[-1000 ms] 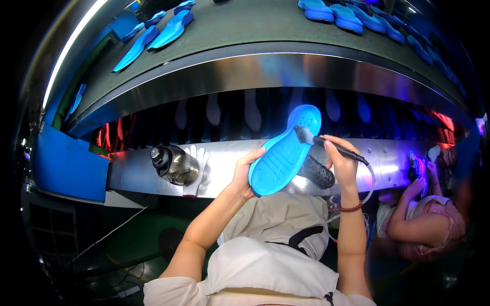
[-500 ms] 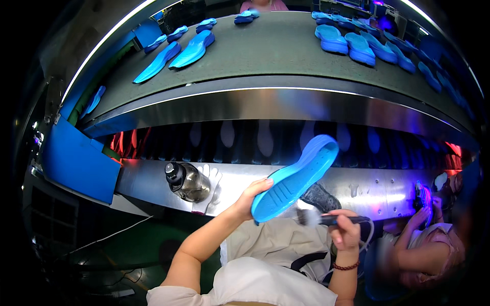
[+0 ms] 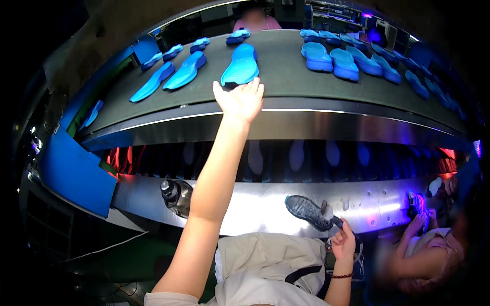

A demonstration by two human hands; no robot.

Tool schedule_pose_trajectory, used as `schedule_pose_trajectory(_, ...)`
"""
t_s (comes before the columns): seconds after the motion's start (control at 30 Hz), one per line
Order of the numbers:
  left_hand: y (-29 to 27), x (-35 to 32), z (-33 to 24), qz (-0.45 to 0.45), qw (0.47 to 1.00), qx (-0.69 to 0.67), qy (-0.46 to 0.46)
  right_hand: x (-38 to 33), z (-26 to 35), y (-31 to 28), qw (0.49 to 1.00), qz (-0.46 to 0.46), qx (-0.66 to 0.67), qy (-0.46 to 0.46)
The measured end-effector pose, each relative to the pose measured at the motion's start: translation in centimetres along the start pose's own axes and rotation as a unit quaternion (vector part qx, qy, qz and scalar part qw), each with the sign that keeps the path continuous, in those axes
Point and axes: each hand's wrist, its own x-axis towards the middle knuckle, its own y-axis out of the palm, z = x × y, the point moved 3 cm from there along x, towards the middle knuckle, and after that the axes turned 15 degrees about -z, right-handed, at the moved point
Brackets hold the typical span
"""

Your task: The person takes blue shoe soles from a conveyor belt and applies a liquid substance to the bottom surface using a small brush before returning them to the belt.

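My left hand (image 3: 239, 100) reaches far forward over the conveyor with its fingers spread. A bright blue shoe sole (image 3: 242, 64) lies on the belt just beyond the fingertips; the hand may still touch its near end, but it does not grip it. My right hand (image 3: 343, 241) is low at the right of my lap, closed round the dark handle of a brush (image 3: 337, 222). The brush's bristles rest at a dark speckled shoe outsole (image 3: 306, 211) that lies on the metal ledge.
More blue soles (image 3: 185, 71) stand on the dark conveyor belt (image 3: 283, 76), with several at the right. A dark bottle (image 3: 177, 198) stands on the metal ledge (image 3: 265, 204) beside my left forearm. A co-worker sits at the right (image 3: 423, 250); another person (image 3: 256, 21) is across the belt.
My left hand has carried the blue sole forward from above my lap, laid it on the belt and let go. My right hand's brush has moved to the dark outsole.
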Motion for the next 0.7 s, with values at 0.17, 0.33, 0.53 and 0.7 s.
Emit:
schedule_pose_trajectory(0.17, 0.9, 0.3, 1.5, 0.001, 0.912, 0.328, 0.245, 1.4, -0.6, -0.9, 0.999, -0.016, 0.029, 0.042)
schedule_pose_trajectory(0.33, 1.3, -0.7, 6.4, 0.115, 0.255, 0.687, 0.671, 2.7, -1.6, -0.4, 0.997, -0.024, 0.027, 0.063)
schedule_pose_trajectory(0.53, 0.8, -3.8, 8.7, 0.143, 0.239, 0.63, 0.725, 4.2, -3.4, -0.2, 0.994, -0.029, 0.014, 0.1)
schedule_pose_trajectory(0.7, 1.0, -3.4, 8.5, 0.116, 0.245, 0.615, 0.741, 4.6, -4.6, 1.4, 0.992, -0.013, 0.014, 0.123)
